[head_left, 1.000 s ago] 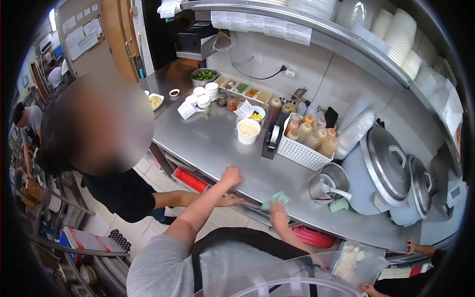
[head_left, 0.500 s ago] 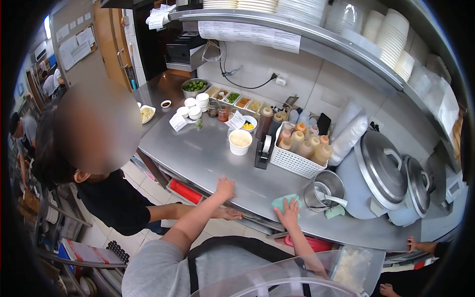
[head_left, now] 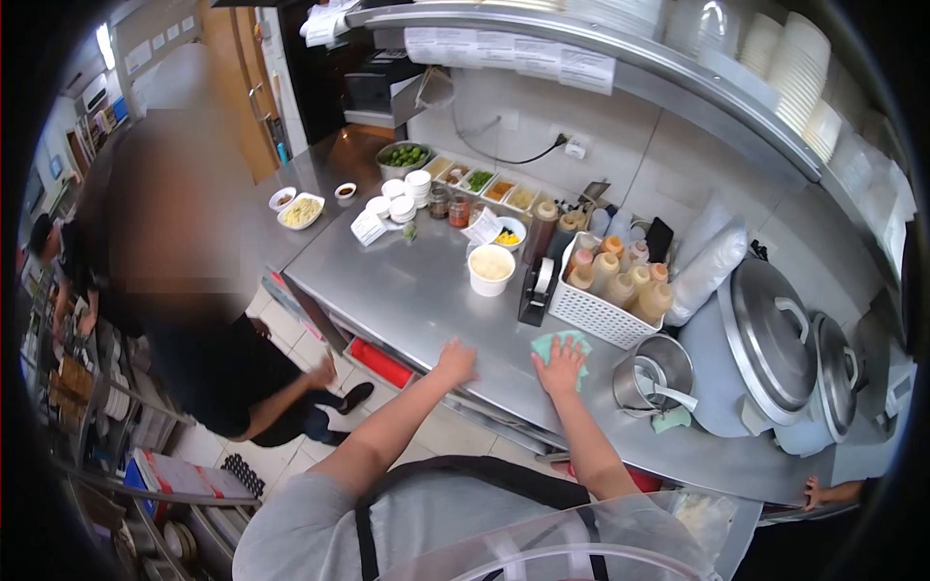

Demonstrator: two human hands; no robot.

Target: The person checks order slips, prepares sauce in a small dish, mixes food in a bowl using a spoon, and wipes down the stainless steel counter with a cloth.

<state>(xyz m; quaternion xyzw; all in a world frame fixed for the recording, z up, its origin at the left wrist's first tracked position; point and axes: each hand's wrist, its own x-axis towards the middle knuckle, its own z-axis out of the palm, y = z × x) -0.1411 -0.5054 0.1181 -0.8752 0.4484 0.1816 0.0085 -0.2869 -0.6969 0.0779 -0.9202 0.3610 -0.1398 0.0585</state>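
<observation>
My left hand [head_left: 457, 363] leans on the front edge of the steel counter [head_left: 387, 281], its fingers slightly bent and apart with nothing in them. Farther right, my right hand [head_left: 560, 368] lies flat with spread fingers on a light green cloth [head_left: 550, 346], which rests on the steel. Beyond my hands stand a white tub with pale food [head_left: 491, 270] and a black tape dispenser [head_left: 538, 292]. Right of the cloth is a metal pot [head_left: 630, 387] with a pale-handled utensil [head_left: 675, 396] in it.
A person in black [head_left: 208, 373] stands at the left. Squeeze bottles fill a white basket [head_left: 601, 321]; large lidded pots [head_left: 770, 334] stand at the right. Condiment trays [head_left: 480, 181] line the back. Another person's hand [head_left: 816, 492] touches the right edge. A shelf [head_left: 668, 107] overhangs.
My right hand and the cloth have moved forward, away from the counter's front edge. The person at the left has drawn a hand back from beside my left arm. My view has shifted slightly.
</observation>
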